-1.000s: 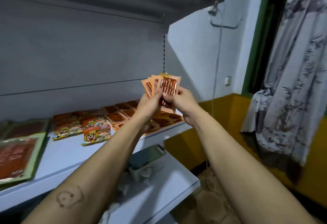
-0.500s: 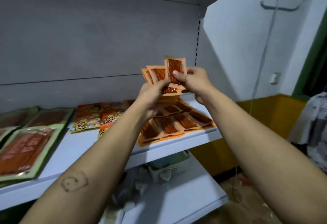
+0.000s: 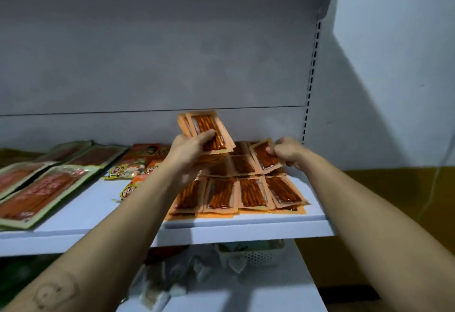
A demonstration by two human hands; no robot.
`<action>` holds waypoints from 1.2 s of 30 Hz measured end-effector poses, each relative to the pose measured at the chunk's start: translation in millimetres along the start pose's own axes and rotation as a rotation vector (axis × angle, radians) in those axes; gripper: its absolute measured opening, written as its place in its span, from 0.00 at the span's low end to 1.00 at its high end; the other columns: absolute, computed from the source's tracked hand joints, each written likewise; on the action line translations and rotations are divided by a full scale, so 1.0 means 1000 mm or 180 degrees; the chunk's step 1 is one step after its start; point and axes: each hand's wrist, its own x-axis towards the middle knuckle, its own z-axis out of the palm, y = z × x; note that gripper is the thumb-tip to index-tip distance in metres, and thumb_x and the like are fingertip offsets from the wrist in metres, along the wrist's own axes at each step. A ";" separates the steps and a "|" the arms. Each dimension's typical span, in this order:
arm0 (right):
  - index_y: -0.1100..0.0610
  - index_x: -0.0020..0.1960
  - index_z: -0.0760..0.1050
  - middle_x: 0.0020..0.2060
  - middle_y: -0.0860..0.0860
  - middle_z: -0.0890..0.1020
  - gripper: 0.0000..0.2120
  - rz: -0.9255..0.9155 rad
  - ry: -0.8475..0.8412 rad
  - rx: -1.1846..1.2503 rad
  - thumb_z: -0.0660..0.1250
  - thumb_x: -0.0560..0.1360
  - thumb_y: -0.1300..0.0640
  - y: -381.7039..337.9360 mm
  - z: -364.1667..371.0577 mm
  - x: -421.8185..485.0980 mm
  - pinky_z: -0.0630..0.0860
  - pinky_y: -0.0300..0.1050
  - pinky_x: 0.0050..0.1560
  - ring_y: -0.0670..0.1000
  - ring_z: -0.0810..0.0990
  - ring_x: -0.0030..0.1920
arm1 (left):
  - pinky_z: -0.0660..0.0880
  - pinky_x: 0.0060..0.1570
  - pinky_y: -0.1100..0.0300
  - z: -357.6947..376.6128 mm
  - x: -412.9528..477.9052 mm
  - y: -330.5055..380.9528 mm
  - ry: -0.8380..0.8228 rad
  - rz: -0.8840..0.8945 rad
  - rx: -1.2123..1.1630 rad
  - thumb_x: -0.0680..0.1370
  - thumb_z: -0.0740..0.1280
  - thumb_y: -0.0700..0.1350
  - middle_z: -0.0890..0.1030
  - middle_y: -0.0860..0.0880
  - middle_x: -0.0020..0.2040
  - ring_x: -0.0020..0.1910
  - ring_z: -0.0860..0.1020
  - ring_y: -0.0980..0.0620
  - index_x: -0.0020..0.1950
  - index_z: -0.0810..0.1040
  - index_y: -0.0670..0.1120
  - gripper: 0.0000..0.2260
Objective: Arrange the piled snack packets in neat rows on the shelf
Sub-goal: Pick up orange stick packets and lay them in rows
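Note:
My left hand [image 3: 188, 150] grips a small fanned stack of orange snack packets [image 3: 205, 127] above the white shelf [image 3: 221, 225]. My right hand [image 3: 288, 151] pinches a single orange packet [image 3: 264, 158], held tilted just over the back right of the shelf. Below both hands, several orange packets [image 3: 251, 192] lie side by side in rows at the right end of the shelf. My left forearm hides part of the leftmost ones.
Yellow-and-orange cartoon packets [image 3: 128, 171] lie left of the orange rows. Large green-edged packets [image 3: 37, 196] fill the shelf's left part. A lower shelf [image 3: 270, 294] holds a white basket [image 3: 256, 255] and loose wrappers. A white wall [image 3: 394, 77] stands to the right.
My right hand has drawn one packet off the stack and carried it right and down toward the shelf. The left hand keeps the rest. The view has moved closer to the shelf.

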 end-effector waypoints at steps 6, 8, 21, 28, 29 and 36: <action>0.57 0.51 0.79 0.47 0.56 0.83 0.11 -0.0352 0.0473 -0.1435 0.70 0.73 0.50 0.010 0.023 0.023 0.73 0.46 0.43 0.58 0.80 0.47 | 0.82 0.42 0.53 0.003 -0.006 -0.012 0.0308 0.0049 0.0266 0.80 0.68 0.42 0.85 0.39 0.52 0.47 0.85 0.43 0.60 0.78 0.40 0.11; 0.55 0.53 0.78 0.50 0.56 0.81 0.14 -0.0427 0.0642 -0.1798 0.70 0.73 0.47 0.008 0.024 0.021 0.70 0.46 0.42 0.58 0.79 0.48 | 0.82 0.46 0.51 0.002 -0.004 -0.015 0.0332 0.0065 0.0331 0.80 0.69 0.42 0.85 0.39 0.52 0.48 0.85 0.43 0.61 0.78 0.40 0.12; 0.55 0.54 0.80 0.46 0.54 0.82 0.13 -0.0471 0.1012 -0.1857 0.68 0.76 0.47 -0.015 0.019 -0.002 0.78 0.48 0.44 0.57 0.80 0.48 | 0.79 0.57 0.41 -0.020 -0.002 -0.011 0.0192 0.0163 0.0499 0.77 0.73 0.43 0.86 0.43 0.49 0.48 0.85 0.44 0.59 0.79 0.42 0.13; 0.54 0.57 0.75 0.42 0.47 0.79 0.20 -0.1313 -0.0334 -0.0456 0.71 0.74 0.41 -0.114 0.056 -0.080 0.71 0.42 0.38 0.46 0.78 0.41 | 0.81 0.55 0.46 -0.052 -0.001 0.000 -0.0097 0.0303 0.0102 0.74 0.75 0.39 0.85 0.42 0.52 0.51 0.85 0.43 0.61 0.79 0.41 0.17; 0.57 0.58 0.75 0.40 0.47 0.78 0.21 -0.1318 -0.0266 -0.0417 0.73 0.73 0.44 -0.121 0.066 -0.083 0.70 0.40 0.35 0.45 0.77 0.37 | 0.81 0.52 0.48 -0.059 -0.002 0.002 -0.0133 0.0317 0.0013 0.74 0.74 0.40 0.85 0.42 0.52 0.51 0.85 0.43 0.61 0.79 0.41 0.16; 0.62 0.60 0.77 0.39 0.55 0.85 0.18 -0.0791 -0.0549 0.1041 0.74 0.71 0.66 -0.143 0.109 -0.101 0.78 0.45 0.39 0.52 0.84 0.38 | 0.82 0.51 0.48 -0.111 -0.008 0.012 -0.0532 0.0380 -0.0226 0.77 0.72 0.41 0.84 0.38 0.54 0.52 0.84 0.40 0.62 0.79 0.39 0.15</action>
